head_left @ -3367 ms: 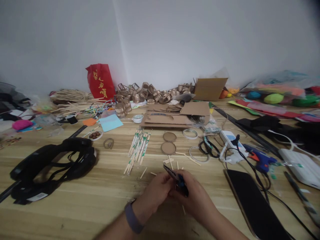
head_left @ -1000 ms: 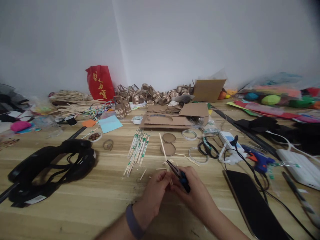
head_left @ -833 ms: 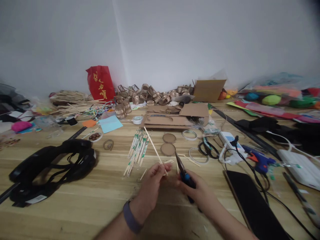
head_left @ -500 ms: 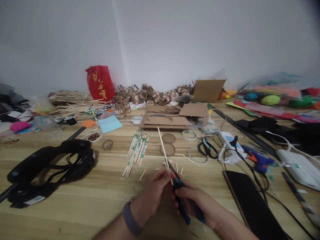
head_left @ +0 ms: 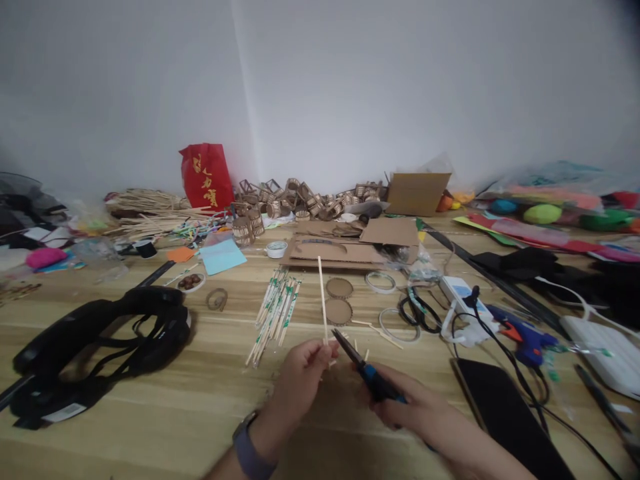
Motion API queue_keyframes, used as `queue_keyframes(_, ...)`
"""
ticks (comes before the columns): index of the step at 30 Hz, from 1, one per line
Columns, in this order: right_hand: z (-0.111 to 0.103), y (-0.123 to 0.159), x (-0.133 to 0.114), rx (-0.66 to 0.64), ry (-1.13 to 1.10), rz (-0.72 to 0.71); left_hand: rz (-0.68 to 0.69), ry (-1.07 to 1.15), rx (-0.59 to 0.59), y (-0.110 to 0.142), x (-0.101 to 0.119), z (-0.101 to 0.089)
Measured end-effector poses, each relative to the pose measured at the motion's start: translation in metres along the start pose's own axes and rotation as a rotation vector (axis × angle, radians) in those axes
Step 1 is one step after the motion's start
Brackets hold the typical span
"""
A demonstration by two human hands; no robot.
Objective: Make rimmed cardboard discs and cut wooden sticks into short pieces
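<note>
Between thumb and fingers of my left hand (head_left: pixel 306 370) a thin wooden stick (head_left: pixel 323 300) stands nearly upright. My right hand (head_left: pixel 405 407) is wrapped round the blue handles of a pair of pliers (head_left: pixel 367 373) with long dark jaws. The jaw tips point up and left and lie close to the stick's lower part, apart from it as far as I can see. Beyond my hands lie two round cardboard discs (head_left: pixel 339 311), and short cut stick pieces (head_left: pixel 385 337) are scattered near them. Paper-wrapped chopsticks (head_left: pixel 275 310) lie to the left of the stick.
A black headset (head_left: pixel 100 347) lies at left. On the right are a black phone (head_left: pixel 505 413), a blue glue gun (head_left: pixel 525 337), cables and a white power strip (head_left: pixel 465 300). Cardboard sheets (head_left: pixel 340 253), small stick-sided barrels (head_left: pixel 310 200) and a red bag (head_left: pixel 206 177) stand farther back.
The pliers have moved away from the stick's lower end, tilting left at the tips, and my right hand has shifted rightward. My left hand still holds the stick, slightly more upright.
</note>
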State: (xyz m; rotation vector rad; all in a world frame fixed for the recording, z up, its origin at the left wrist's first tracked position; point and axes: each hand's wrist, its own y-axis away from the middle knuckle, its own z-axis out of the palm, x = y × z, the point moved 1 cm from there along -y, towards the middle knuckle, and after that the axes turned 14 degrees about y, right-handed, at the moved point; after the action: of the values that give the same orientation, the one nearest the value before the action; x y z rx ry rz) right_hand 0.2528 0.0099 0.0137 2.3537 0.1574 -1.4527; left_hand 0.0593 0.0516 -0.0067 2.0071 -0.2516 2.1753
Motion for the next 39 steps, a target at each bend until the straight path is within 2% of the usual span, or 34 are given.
queue_keyframes(3, -0.008, 0.000, -0.002, 0.055, 0.200, -0.081, -0.003, -0.147, -0.013, -0.001, 0.003, -0.003)
queue_keyframes(7, -0.013, 0.002, -0.006, -0.008, 0.259, -0.059, -0.023, -0.220, -0.130, 0.000, 0.003, -0.003)
queue_keyframes(12, -0.012, 0.004, -0.011, -0.077, 0.159, -0.026, -0.109, -0.049, -0.313, 0.004, 0.004, 0.003)
queue_keyframes(16, -0.010, 0.004, -0.009, -0.105, 0.076, 0.006, -0.155, 0.127, -0.390, 0.006, 0.007, 0.007)
queue_keyframes(25, -0.005, 0.004, -0.011, -0.205, 0.005, -0.014, -0.194, 0.160, -0.426, 0.007, 0.009, 0.007)
queue_keyframes(39, -0.004, 0.005, -0.013, -0.184, 0.025, -0.023, -0.173, 0.084, -0.399, 0.006, 0.008, 0.005)
